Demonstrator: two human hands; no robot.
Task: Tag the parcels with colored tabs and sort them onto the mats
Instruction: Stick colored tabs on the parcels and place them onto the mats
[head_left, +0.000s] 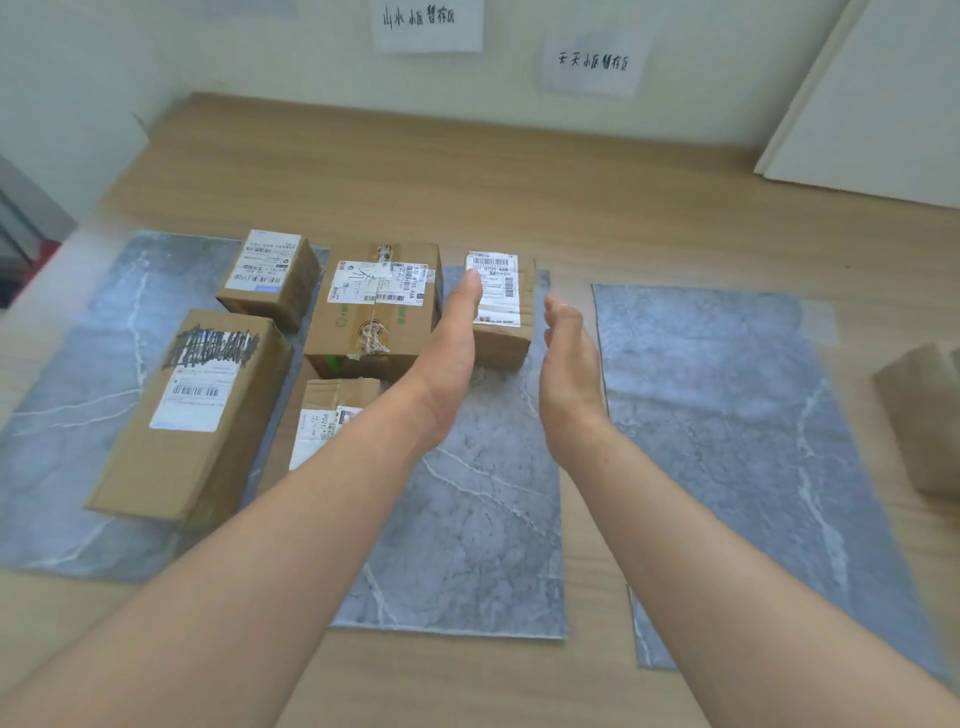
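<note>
Three grey marble-patterned mats (727, 415) lie side by side on the wooden tabletop (519, 197). Four brown cardboard parcels (192, 415) crowd the left of the frame. A small white-labelled parcel (501, 312) stands at centre on the middle mat. The left hand (452, 353) and right hand (569, 364), straight-fingered and empty, flank it.

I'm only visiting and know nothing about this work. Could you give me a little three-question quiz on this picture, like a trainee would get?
1. True or false: the right hand grips the small parcel at the back of the middle mat.
2. How many grey mats lie on the wooden surface? A two, B three, C five.
3. Fill in: the long parcel with the scribbled-over label lies on the ___ mat.

Key
1. False: the right hand and the left hand are both open, one on each side of that parcel.
2. B.
3. Left: it lies on the left mat.
</note>
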